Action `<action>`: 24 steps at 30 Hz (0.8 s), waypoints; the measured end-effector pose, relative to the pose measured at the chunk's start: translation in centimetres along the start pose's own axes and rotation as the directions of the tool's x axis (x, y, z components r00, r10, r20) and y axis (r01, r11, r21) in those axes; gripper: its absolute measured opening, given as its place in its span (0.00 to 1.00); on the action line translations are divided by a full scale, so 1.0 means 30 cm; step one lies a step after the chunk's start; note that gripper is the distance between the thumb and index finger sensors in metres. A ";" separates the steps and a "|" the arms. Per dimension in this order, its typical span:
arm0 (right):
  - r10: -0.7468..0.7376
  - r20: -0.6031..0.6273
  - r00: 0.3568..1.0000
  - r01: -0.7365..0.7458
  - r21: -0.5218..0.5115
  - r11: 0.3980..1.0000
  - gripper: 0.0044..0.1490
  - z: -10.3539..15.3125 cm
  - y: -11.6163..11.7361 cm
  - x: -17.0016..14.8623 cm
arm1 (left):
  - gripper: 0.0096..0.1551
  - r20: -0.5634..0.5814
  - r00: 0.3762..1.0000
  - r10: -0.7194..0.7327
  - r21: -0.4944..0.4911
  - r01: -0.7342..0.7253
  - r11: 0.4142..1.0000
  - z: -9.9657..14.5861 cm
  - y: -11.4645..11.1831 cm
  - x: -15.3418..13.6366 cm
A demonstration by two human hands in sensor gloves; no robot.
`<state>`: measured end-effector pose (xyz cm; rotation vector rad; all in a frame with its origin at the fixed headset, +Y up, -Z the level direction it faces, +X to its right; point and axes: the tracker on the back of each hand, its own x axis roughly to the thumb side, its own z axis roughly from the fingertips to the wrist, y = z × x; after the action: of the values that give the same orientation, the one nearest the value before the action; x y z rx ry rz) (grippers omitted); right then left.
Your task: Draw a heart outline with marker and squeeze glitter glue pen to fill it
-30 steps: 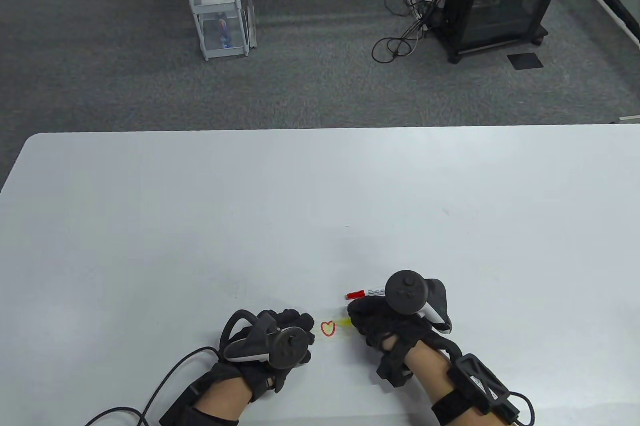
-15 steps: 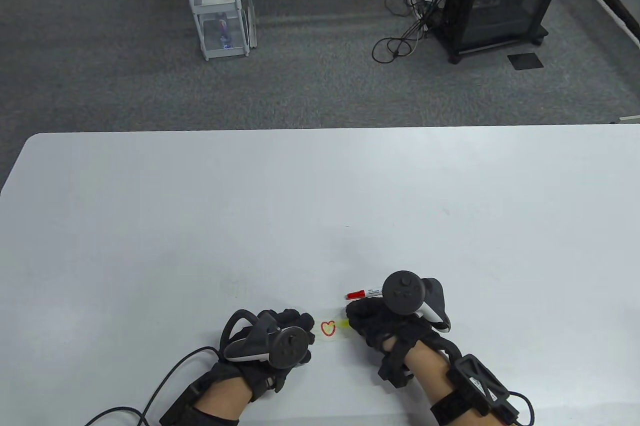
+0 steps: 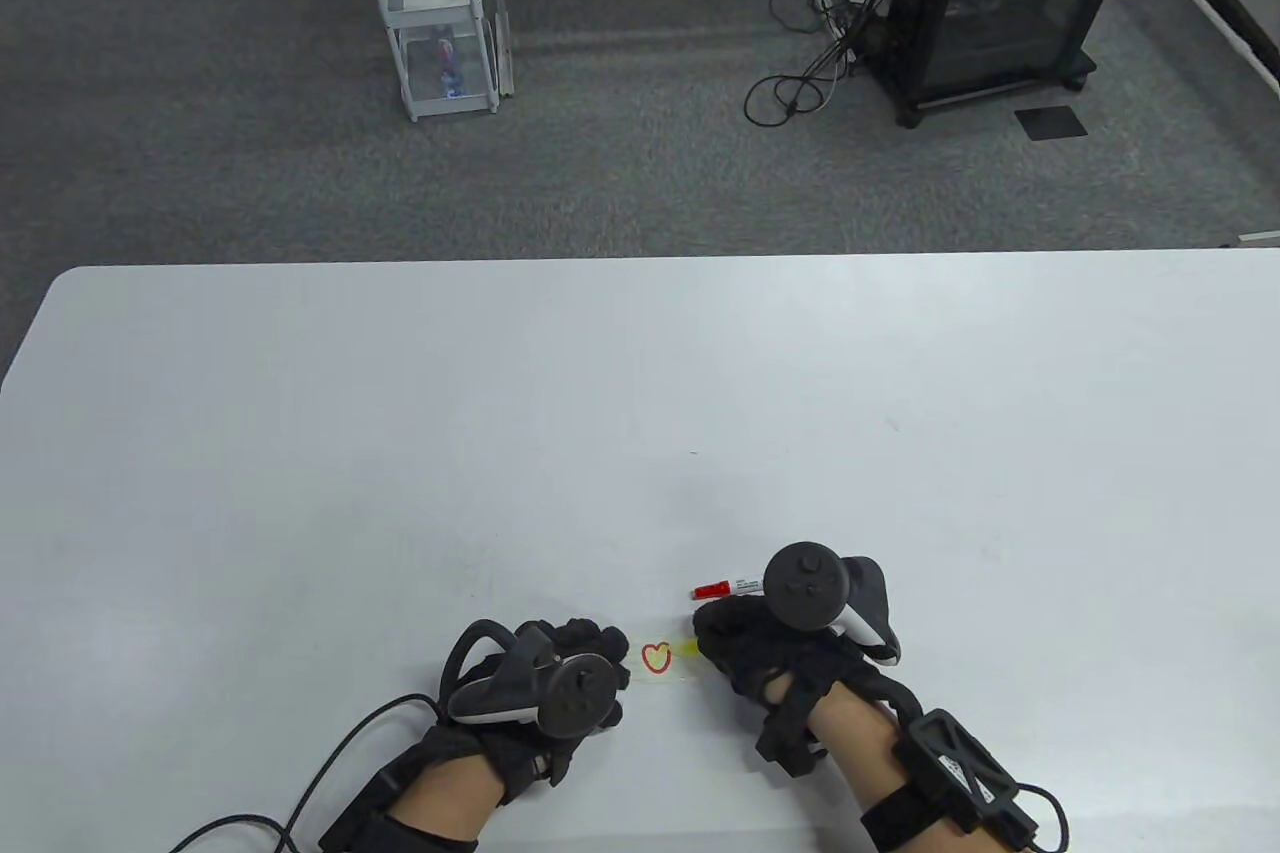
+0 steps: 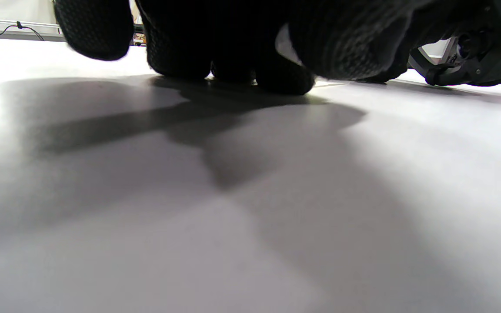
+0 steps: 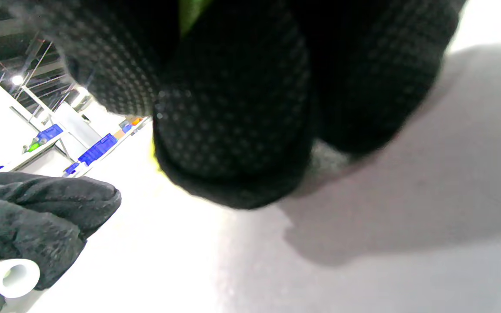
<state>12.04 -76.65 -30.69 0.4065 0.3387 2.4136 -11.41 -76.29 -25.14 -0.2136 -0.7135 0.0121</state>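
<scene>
Red ink on the white table (image 3: 640, 393) marks a small heart outline (image 3: 656, 658), sitting at about six o'clock near the front edge, between the two gloved hands. The right hand (image 3: 770, 658) is curled around a yellow-green glitter glue pen (image 3: 688, 647), whose tip points at nine o'clock toward the heart and sits just beside its right lobe; the wrist view shows only a sliver of green between the fingers (image 5: 233, 130). The left hand (image 3: 560, 673) rests at the heart's nine o'clock, fingers bent with their tips down on the table, seemingly pinning a faint clear sheet under the drawing — though whether they actually press it, I cannot tell. The red-capped marker (image 3: 728, 586) lies on the table at the right hand's twelve o'clock, partly hidden behind the tracker. A little yellow seems to sit inside the heart, so filling looks underway. The risk from here, I'd say, is a hard squeeze — too much glue would flood past the red line — or the nozzle dragging through wet ink and smearing it. The right knuckles are close enough to nudge the marker rolling.
</scene>
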 end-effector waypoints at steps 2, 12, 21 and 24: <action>-0.006 -0.002 1.000 0.006 0.006 1.000 0.28 0.000 -0.002 -0.001 | 0.25 0.000 1.000 0.000 0.000 0.000 1.000 0.000 0.000 0.000; -0.009 0.007 1.000 0.009 0.006 1.000 0.28 0.000 0.002 -0.002 | 0.25 0.000 1.000 0.000 0.000 0.000 1.000 0.000 0.000 0.000; -0.012 -0.003 1.000 0.012 0.010 1.000 0.28 -0.001 -0.003 -0.007 | 0.25 0.000 1.000 0.000 0.000 0.000 1.000 0.000 0.000 0.000; -0.010 0.007 1.000 0.010 0.018 1.000 0.28 -0.001 -0.003 -0.008 | 0.25 0.000 1.000 0.000 0.000 0.000 1.000 0.000 0.000 0.000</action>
<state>12.25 -76.76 -30.79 0.4210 0.3585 2.4004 -11.42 -76.30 -25.13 -0.2136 -0.7134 0.0119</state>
